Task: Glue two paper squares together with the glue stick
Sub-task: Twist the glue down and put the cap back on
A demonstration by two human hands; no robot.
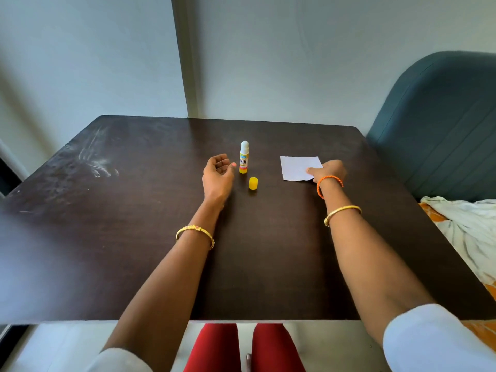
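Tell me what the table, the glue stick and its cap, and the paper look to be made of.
Table: dark brown wood or wood laminate, semi-matte, with pale scuffs and a soft sheen.
Glue stick: smooth plastic tube, probably, with a printed yellow label; white glue shows at the top.
Cap: yellow plastic, slightly translucent by the look.
Paper: thin, matte white sheet, lying flat under the right hand.

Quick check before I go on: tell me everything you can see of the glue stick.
The glue stick stands upright near the middle of the table, uncapped, its white glue tip exposed. Its plastic-looking body is white and yellow with a printed label. Its yellow cap stands apart, nearer the person. The left hand is beside it, not touching.
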